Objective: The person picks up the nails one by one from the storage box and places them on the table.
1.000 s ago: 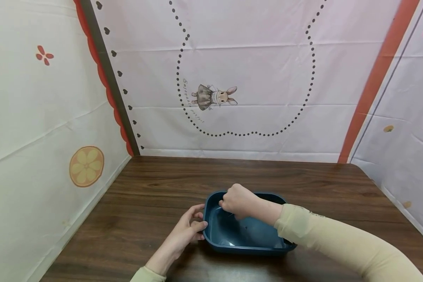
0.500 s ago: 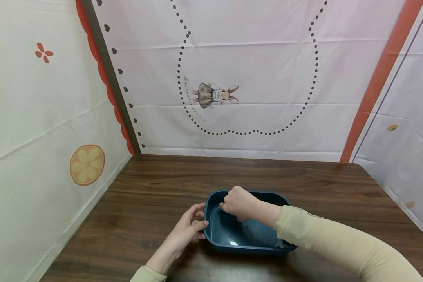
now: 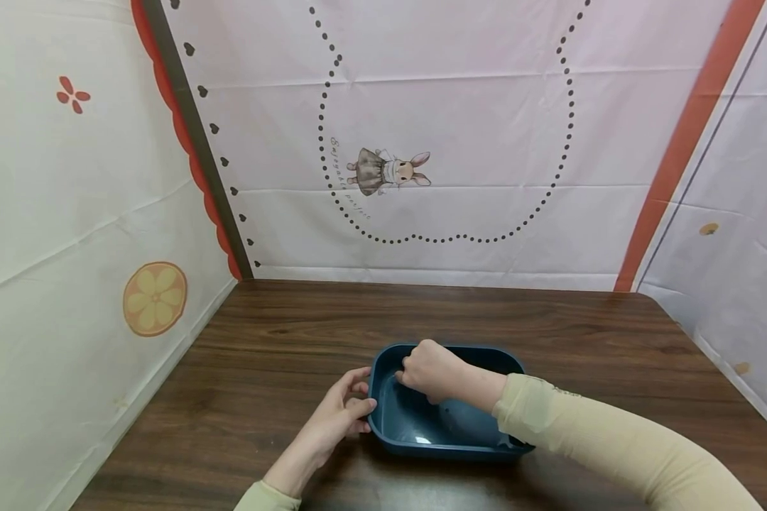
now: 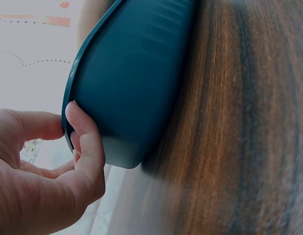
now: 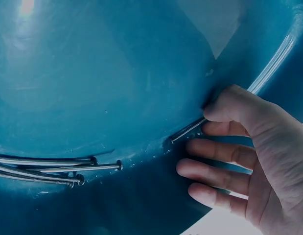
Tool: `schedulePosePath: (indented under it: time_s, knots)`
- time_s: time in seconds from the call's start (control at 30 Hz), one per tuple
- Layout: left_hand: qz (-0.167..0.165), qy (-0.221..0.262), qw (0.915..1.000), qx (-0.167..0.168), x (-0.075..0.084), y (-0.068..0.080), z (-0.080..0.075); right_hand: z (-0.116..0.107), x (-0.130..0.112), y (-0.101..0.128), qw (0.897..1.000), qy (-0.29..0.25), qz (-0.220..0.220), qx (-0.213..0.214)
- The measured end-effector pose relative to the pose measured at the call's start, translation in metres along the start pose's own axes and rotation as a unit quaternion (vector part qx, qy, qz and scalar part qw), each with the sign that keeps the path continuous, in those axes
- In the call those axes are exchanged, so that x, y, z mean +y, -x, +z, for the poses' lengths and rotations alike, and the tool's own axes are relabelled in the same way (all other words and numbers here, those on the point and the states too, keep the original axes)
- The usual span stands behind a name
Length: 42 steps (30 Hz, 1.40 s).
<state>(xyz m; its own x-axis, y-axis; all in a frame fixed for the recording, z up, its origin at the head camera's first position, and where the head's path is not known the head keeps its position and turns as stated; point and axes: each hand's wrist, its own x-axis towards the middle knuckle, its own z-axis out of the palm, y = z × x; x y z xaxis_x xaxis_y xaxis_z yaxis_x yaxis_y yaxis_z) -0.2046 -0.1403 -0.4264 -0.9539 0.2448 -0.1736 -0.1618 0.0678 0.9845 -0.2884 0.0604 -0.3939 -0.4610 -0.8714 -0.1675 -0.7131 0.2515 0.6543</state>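
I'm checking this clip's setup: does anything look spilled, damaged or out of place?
Nothing looks spilled or damaged. The oddity is the rabbit printed on the cloth behind the table: it lies sideways. Inside the tub, the right hand pinches one nail, apart from the other nails.

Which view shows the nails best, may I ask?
The right wrist view: the nails appear close up in the tub. The head view shows none clearly; the left wrist view, facing the tub's outside, shows none.

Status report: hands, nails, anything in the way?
Left hand grips tub rim; right hand pinches one nail inside. Other nails bunched apart. No obstruction visible.
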Motion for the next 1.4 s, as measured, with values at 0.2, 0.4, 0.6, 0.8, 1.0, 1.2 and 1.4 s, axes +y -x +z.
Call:
schedulePosePath:
  time_s: [0.2,0.4,0.6,0.8,1.0,1.2,1.4]
  knots:
    - [-0.002,0.0,1.0,0.003,0.0,0.0,-0.001,0.004,-0.002,-0.003,1.0,-0.012,-0.009,0.001]
    - [0.0,-0.003,1.0,0.004,0.0,0.001,0.0,0.009,-0.002,-0.004,1.0,-0.022,-0.012,0.005]
    - [0.0,-0.001,1.0,0.004,-0.001,0.0,0.001,0.012,-0.002,-0.006,0.999,-0.045,-0.014,0.01]
    - [-0.003,-0.001,1.0,0.002,-0.001,0.0,0.001,0.012,-0.002,-0.008,0.997,-0.071,-0.013,-0.015]
    - [-0.003,-0.002,1.0,0.001,0.001,0.001,0.001,0.012,-0.002,-0.009,0.996,-0.089,-0.009,-0.021]
    - [-0.005,-0.004,1.0,-0.001,0.001,0.003,0.001,0.012,-0.002,-0.008,0.995,-0.096,-0.01,-0.029]
    - [-0.001,-0.004,1.0,-0.002,0.001,0.003,0.0,0.01,-0.002,-0.008,0.995,-0.099,-0.008,-0.029]
